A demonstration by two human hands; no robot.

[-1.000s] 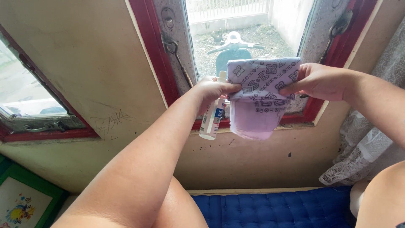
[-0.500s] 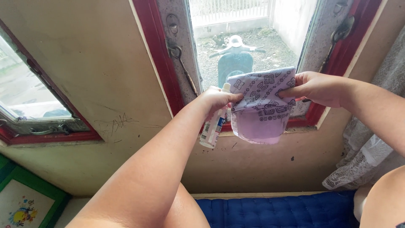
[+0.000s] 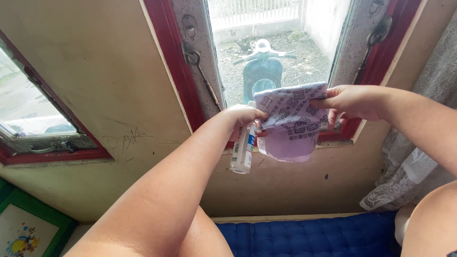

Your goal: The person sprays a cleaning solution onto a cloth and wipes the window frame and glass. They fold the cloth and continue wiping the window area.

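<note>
I hold a folded lilac cloth (image 3: 291, 128) with a dark square pattern up in front of the window. My left hand (image 3: 243, 118) pinches its left edge and also grips a white spray bottle (image 3: 243, 150) with a blue label, which hangs down below the fist. My right hand (image 3: 350, 102) pinches the cloth's upper right corner. The cloth's lower half is plain lilac and hangs loose.
A red-framed window (image 3: 181, 81) with a metal stay hook (image 3: 202, 76) lies behind the cloth; a teal scooter (image 3: 263, 71) stands outside. A second window (image 3: 38, 128) is at left. A lace curtain (image 3: 409, 176) hangs at right, a blue quilted cushion (image 3: 309, 235) lies below, a green-framed picture (image 3: 24, 233) at lower left.
Both hands and the cloth have drifted slightly, and the cloth has been folded a little tighter. The spray bottle stays in the left fist.
</note>
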